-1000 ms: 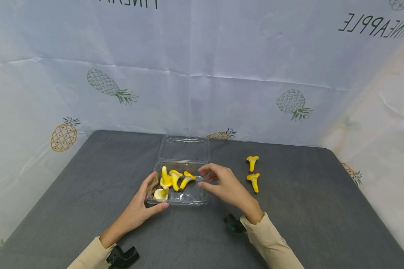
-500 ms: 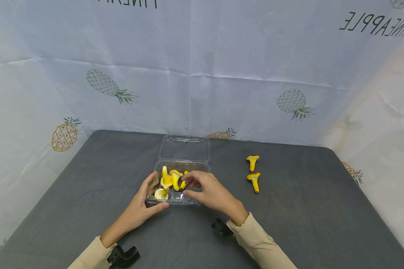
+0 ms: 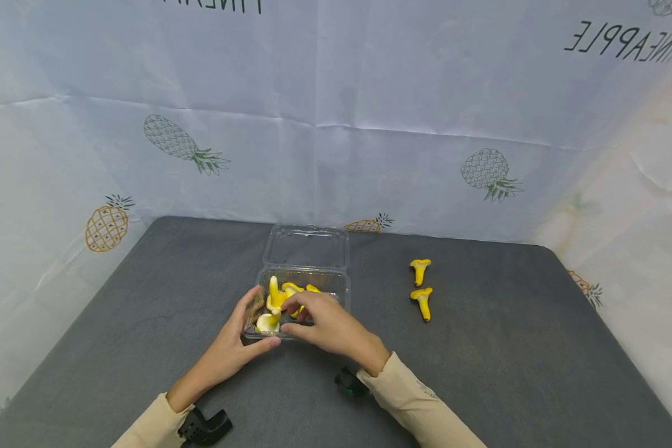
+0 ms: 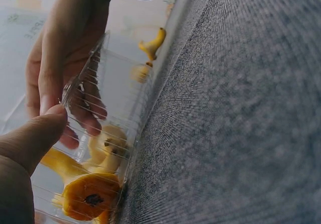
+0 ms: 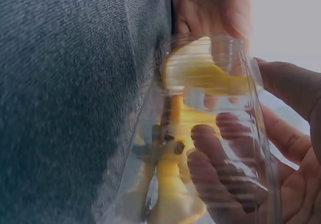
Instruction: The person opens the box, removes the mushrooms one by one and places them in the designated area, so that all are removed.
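Note:
A clear plastic container [image 3: 338,280] lies with its lid [image 3: 308,249] folded back, holding several yellow mushrooms. My left hand [image 3: 222,354] grips its left end, thumb at the front rim. The right hand [image 3: 333,328] reaches over the front rim, fingers bent loosely above the mushrooms, partly covering them. Nearest its fingertips are an upright-stemmed mushroom [image 3: 274,300] and a pale-capped one [image 3: 267,323]. The right wrist view shows the right fingers [image 5: 220,169] inside the clear wall, with no mushroom pinched, and the thumb near the rim.
Two yellow mushrooms, one [image 3: 420,271] behind the other [image 3: 423,303], lie to the right of the container on the dark grey table [image 3: 509,348]. A pineapple-print cloth [image 3: 313,168] hangs behind the table.
My right hand has moved left across the container, from its right end to over the mushrooms near the middle. The left hand and the container have stayed put.

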`<state>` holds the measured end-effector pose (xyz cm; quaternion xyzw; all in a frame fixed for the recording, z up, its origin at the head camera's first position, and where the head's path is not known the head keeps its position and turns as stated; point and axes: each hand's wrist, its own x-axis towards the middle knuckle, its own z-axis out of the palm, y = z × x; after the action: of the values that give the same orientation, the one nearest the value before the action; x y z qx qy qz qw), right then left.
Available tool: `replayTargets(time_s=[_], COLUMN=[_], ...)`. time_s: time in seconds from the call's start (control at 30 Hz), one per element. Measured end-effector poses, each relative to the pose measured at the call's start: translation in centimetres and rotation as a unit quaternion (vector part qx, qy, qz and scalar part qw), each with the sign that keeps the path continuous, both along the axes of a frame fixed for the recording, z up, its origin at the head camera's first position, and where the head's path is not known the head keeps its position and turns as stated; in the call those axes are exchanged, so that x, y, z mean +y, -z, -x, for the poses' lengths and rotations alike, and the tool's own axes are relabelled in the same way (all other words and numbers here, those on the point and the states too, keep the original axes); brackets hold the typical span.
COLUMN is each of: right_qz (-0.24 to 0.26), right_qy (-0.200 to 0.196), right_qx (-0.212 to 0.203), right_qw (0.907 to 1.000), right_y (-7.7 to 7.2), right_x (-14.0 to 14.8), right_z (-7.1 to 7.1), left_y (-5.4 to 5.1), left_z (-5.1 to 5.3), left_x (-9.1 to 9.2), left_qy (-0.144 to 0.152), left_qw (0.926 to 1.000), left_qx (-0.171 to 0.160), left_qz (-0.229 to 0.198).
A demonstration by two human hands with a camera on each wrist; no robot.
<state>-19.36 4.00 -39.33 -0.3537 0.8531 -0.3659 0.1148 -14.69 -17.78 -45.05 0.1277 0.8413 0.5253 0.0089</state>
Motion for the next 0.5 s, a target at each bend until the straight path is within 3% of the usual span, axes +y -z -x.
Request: replayTargets(time_s=[0.3, 0.5], right_qz=[-0.017, -0.02], right_qy=[-0.022, -0.033], right_qx=[0.048, 0.048], right_qw=[0.9985, 0.9981], right_y=[0.5, 0.6], right_x=[-1.4, -1.9], right_z=[0.1, 0.1], left_y=[0.1, 0.2], left_z=[0.0, -0.1], left_x=[-0.1, -0.1], left_qy=[0.0, 0.009], left_qw=[1.0, 0.9999], left_qx=[-0.004, 0.004], left_qz=[-0.002, -0.007])
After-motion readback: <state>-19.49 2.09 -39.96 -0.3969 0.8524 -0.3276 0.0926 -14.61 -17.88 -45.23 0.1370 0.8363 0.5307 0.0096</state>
